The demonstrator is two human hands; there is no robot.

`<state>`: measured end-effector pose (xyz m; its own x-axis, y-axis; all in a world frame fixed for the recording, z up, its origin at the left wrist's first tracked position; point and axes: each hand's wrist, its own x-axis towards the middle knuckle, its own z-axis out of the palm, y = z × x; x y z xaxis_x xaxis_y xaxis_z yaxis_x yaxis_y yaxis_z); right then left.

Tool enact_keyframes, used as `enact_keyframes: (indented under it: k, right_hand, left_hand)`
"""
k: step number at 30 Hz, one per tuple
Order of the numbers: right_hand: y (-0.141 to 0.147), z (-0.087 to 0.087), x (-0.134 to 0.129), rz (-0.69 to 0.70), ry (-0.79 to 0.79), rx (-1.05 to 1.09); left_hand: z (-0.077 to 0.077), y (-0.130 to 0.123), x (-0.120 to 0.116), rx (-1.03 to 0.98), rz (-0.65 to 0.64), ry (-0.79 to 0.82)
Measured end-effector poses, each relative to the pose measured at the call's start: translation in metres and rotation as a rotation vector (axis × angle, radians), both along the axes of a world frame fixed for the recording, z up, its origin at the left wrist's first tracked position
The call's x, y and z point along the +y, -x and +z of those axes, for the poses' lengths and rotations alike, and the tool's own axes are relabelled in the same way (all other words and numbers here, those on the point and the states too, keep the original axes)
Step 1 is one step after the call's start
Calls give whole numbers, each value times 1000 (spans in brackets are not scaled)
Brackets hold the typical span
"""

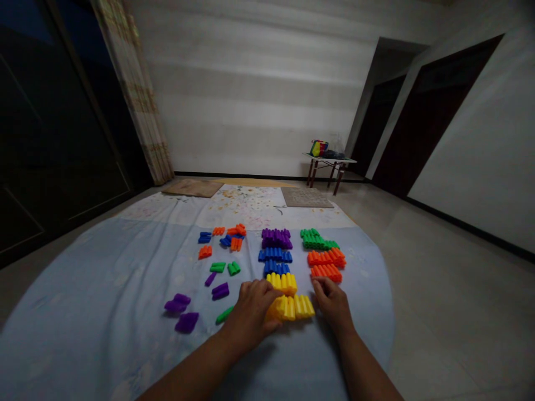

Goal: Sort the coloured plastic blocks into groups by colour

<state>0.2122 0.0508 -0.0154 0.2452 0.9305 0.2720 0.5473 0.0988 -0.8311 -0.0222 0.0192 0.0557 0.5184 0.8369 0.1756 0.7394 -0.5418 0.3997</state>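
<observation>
From here, I see the left hand (252, 308) gripping the near yellow pieces (304, 307) on the tablecloth (134, 301); the right hand (332, 301) has its fingers bunched beside them, contents unclear to me. Purple stack (276, 239), blue rows (275, 255), green pile (314, 240) and orange rows (326, 258) look grouped; loose pieces (186, 322) remain.

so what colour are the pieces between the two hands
The pieces are yellow, best seen in the head view.
</observation>
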Motion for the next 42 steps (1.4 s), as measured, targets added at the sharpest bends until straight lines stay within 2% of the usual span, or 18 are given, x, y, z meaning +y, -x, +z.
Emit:
enact_keyframes:
  k: [11,16,19,23,26,29,32,37,40,42]
  right_hand:
    - [0,6,-7,17,28,-26]
    - [-4,0,-5,21,63,-27]
    - [-5,-1,-5,15,70,-36]
    - [-6,1,-5,6,72,-41]
    - [-6,3,-6,-12,62,-39]
    - [-6,4,-6,-36,51,-32]
    - [-5,4,-5,-41,38,6]
    - [-2,14,-8,-55,0,66]
    - [0,26,-14,-55,-37,92]
    - [1,32,-17,-34,-52,105]
  left_hand:
    - [-13,-21,1,2,-4,-114]
    - [-4,-12,-5,-81,39,-167]
    - [2,11,-7,-159,160,-236]
    - [2,66,-1,-120,410,-267]
    - [0,110,4,3,621,-170]
    - [-4,142,7,107,762,-5]
    - [-11,164,14,186,773,162]
    - [-23,183,31,163,642,283]
    - [-21,185,40,85,639,316]
    - [-19,183,47,-54,646,279]
